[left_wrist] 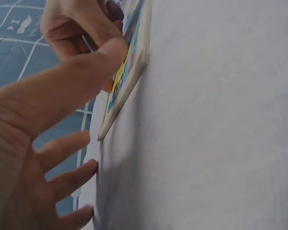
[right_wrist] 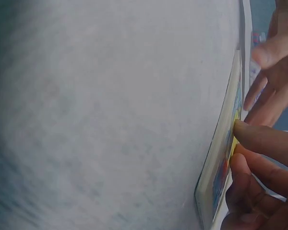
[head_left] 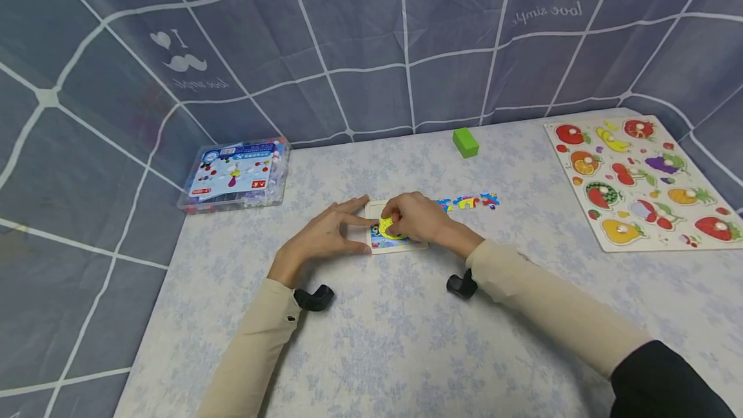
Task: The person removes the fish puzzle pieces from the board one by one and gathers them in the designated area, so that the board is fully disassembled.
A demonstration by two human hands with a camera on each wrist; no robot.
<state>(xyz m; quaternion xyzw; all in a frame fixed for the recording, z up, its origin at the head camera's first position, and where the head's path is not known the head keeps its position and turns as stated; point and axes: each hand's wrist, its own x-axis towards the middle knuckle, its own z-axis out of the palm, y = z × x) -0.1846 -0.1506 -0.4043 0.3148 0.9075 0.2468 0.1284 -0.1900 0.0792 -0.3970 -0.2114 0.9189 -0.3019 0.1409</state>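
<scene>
A small jigsaw puzzle tray [head_left: 400, 249] with a pale wooden border lies flat on the table, its picture blue, yellow and red. My left hand [head_left: 325, 232] is at its left side, fingers and thumb extended and spread, tips near the border. Over the tray, my right hand [head_left: 422, 217] has curled fingers and pinches a yellow puzzle piece [head_left: 386, 228] at the picture's surface. In the right wrist view, thumb and fingertips meet at the yellow piece [right_wrist: 234, 140]. The right hand hides part of the tray. Several loose puzzle pieces [head_left: 466, 202] lie in a row to its right.
A clear plastic case [head_left: 235, 176] with a blue label stands at the back left. A green block [head_left: 465, 142] sits near the back edge. At the right lies a large fruit puzzle board [head_left: 644, 186]. Grey checked cloth [head_left: 371, 99] hangs behind the table.
</scene>
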